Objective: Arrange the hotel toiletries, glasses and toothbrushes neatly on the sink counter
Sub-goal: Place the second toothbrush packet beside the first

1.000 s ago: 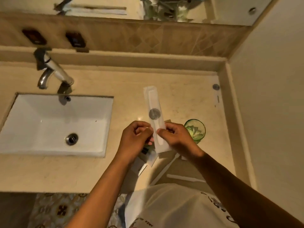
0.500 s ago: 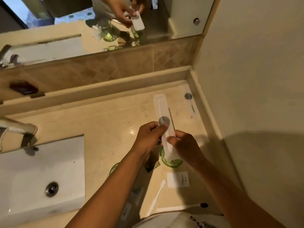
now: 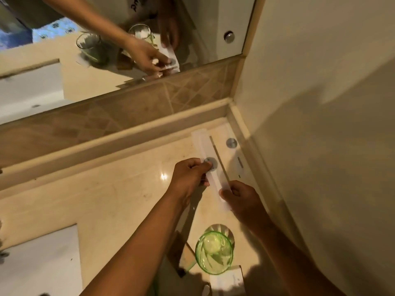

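While both hands, left hand [image 3: 189, 176] and right hand [image 3: 241, 197], pinch it, the toothbrush packet [image 3: 210, 167] (long, white) points toward the corner.

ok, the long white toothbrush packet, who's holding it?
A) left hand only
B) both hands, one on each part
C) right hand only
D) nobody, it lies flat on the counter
B: the left hand pinches the toothbrush packet by its round grey sticker, while the right hand grips its near end.

1 head-worn camera looks steeply down, close over the sink counter [image 3: 119, 201] toward its right back corner.
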